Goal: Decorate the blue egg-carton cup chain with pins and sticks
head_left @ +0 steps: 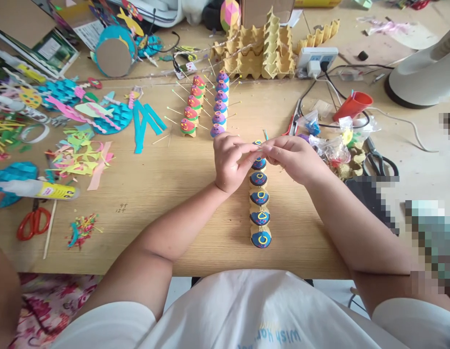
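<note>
My left hand and my right hand meet over the far end of a strip of egg-carton cups. Both pinch with thumb and forefinger, fingertips almost touching. Whatever is between them is too small to make out. The strip's cups are painted blue with dark edges, red marks and yellow rings on top; my fingers partly cover the farthest ones. Just beyond my fingertips a thin bluish stick points upward. Left of the strip and farther back stand a red-and-green cup strip and a purple-and-blue one, with thin sticks poking out sideways.
Cardboard egg trays and a power strip sit at the back. Red-handled scissors, a glue bottle and paper scraps lie left, near another person's arm. Right are a red cup and black scissors.
</note>
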Demonstrator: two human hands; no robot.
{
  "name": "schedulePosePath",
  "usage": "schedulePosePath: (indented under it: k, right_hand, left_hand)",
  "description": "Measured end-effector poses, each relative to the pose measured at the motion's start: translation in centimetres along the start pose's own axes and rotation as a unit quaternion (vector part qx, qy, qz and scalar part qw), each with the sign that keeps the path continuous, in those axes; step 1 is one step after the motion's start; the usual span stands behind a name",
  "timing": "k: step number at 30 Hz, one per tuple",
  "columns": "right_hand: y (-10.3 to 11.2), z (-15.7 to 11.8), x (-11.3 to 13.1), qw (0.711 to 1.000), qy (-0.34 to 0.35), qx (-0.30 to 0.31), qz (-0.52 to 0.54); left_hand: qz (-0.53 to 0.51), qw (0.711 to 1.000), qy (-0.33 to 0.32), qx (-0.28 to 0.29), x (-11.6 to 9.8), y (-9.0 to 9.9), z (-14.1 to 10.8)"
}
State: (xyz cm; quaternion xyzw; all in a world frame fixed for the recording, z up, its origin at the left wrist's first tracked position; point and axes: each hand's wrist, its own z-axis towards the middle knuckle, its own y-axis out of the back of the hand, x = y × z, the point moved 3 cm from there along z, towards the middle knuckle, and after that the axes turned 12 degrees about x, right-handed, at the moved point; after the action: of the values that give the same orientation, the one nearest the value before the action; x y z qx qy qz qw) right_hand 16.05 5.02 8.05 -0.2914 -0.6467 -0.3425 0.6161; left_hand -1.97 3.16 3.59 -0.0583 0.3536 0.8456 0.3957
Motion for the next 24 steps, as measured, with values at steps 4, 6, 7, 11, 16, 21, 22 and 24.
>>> schedulePosePath:
  k: [4,6,7,11,16,21,22,24]
  right_hand:
    - [-0.2,0.2,0.0,0.999,0.002,0.0,0.037]
    - [-0.1,0.3,-0.1,0.999,-0.007,-0.003,0.043]
    - [-0.1,0.4,-0.2,0.999,-0.01,-0.003,0.047]
    - [0.2,0.5,-0.7,0.998,-0.015,-0.008,0.062]
    - [0.3,0.6,-0.8,0.999,-0.011,-0.01,0.052]
    - [0.4,0.6,-1.0,0.998,0.005,-0.048,0.035]
    - [0.4,0.6,-1.1,0.998,0.012,-0.057,0.037]
    - [0.4,0.7,-1.3,0.996,0.023,-0.07,0.049]
  left_hand:
    - [-0.011,1.0,-0.011,0.018,0.1,-0.1,-0.1]
    - [-0.009,1.0,-0.008,0.027,0.3,-0.2,-0.2]
    - [-0.008,1.0,-0.014,0.024,0.4,-0.2,-0.2]
    - [-0.001,0.999,-0.027,0.02,0.6,-0.3,-0.3]
    - [-0.009,0.999,-0.014,0.04,0.7,-0.4,-0.3]
    - [0.003,1.0,-0.015,0.015,0.1,0.2,0.1]
    - [-0.006,1.0,-0.013,0.006,-0.1,0.3,0.2]
    - [-0.03,1.0,0.001,-0.008,-0.2,0.5,0.3]
